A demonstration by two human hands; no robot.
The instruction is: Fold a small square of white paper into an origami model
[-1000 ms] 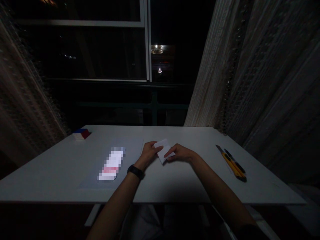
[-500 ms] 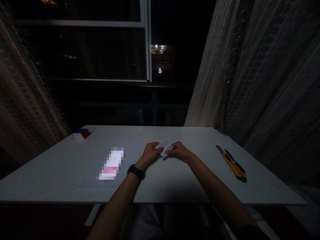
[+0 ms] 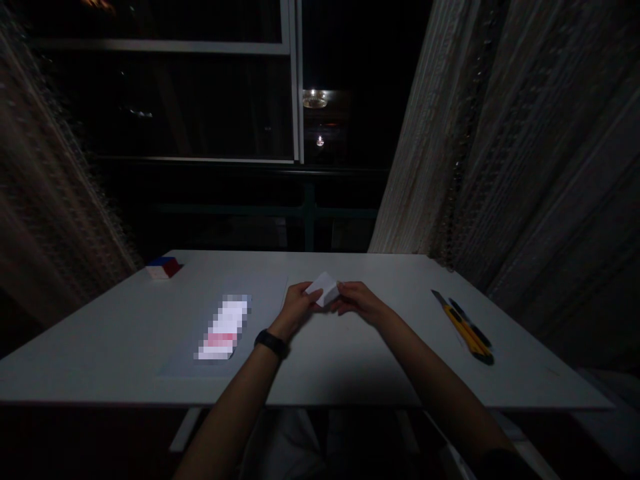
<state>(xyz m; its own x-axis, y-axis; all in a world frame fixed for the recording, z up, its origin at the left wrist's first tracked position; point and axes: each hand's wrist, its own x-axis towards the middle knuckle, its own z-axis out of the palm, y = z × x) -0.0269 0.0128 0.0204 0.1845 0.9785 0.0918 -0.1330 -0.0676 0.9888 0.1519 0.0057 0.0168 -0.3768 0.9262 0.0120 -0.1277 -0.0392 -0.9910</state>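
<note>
A small piece of folded white paper is held up over the middle of the table, between my two hands. My left hand pinches its left side, with the thumb lying on the front face. At the paper's right corner, my right hand grips the edge between thumb and fingers. A dark band circles my left wrist. How many layers the paper has, I cannot tell in the dim light.
On the white table, a lit phone with a blurred screen lies on a pale sheet at left. A coloured puzzle cube sits far left. To the right lie a yellow utility knife, blade out, and a dark pen.
The folded paper has turned and now shows one broader face, its top a little higher. My right thumb has moved from the front of the paper to its right corner.
</note>
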